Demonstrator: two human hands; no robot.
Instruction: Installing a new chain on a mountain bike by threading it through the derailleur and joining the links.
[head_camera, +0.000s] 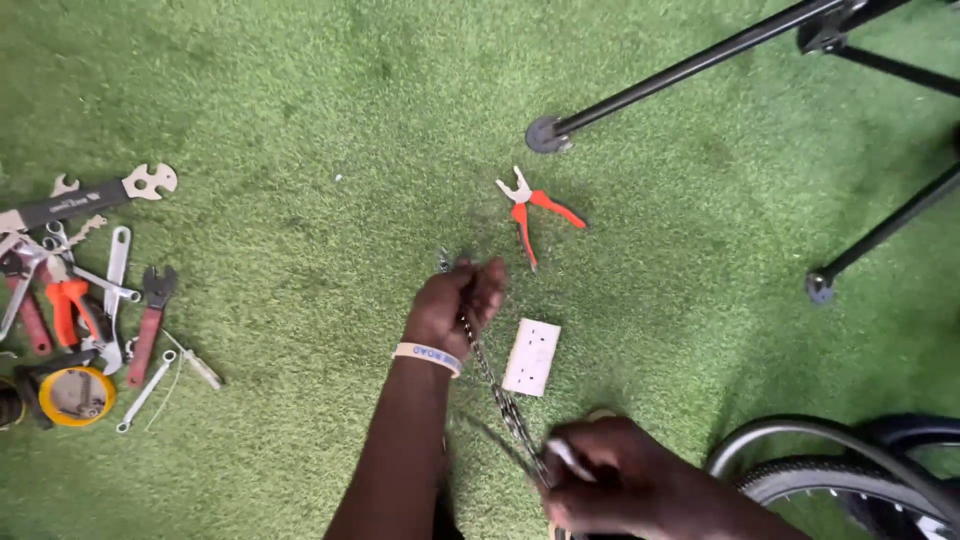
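I saw one chain (490, 375) stretched between two fists: left hand (455, 305) clamped at 11 o'clock; right hand (610, 480) clamped at 5; one pliers (530, 212) at 12.

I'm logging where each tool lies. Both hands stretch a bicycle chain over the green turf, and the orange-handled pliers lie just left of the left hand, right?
Not quite. In the head view the orange-handled pliers lie up and to the right of the left hand, not left of it. The rest holds: the left hand and the right hand stretch the bicycle chain over the green turf.
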